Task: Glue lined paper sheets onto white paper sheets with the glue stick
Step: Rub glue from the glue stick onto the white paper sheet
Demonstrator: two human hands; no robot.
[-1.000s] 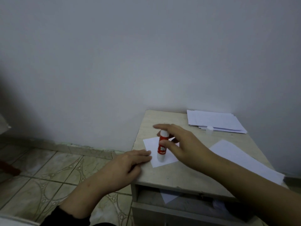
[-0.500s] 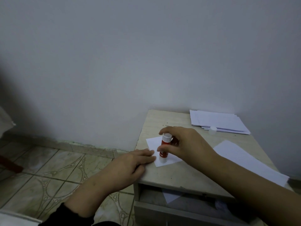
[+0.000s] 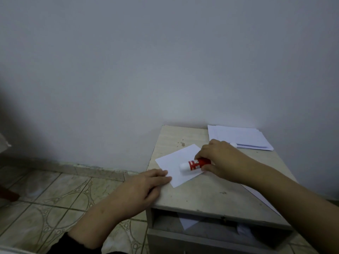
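A small white paper sheet lies on the left part of a small wooden table. My right hand grips a red glue stick, tilted almost flat with its white end pointing left over the sheet. My left hand rests flat at the table's left edge, fingertips pressing the sheet's near corner. A stack of paper sheets sits at the back right, and the glue stick's small white cap lies in front of it.
A larger white sheet lies under my right forearm on the table's right side. Below the tabletop an open drawer holds some paper. A plain wall stands behind; tiled floor spreads to the left.
The glue stick has gone from upright to tilted nearly flat on the sheet, and my right hand has shifted right. My left hand stays on the sheet's corner.
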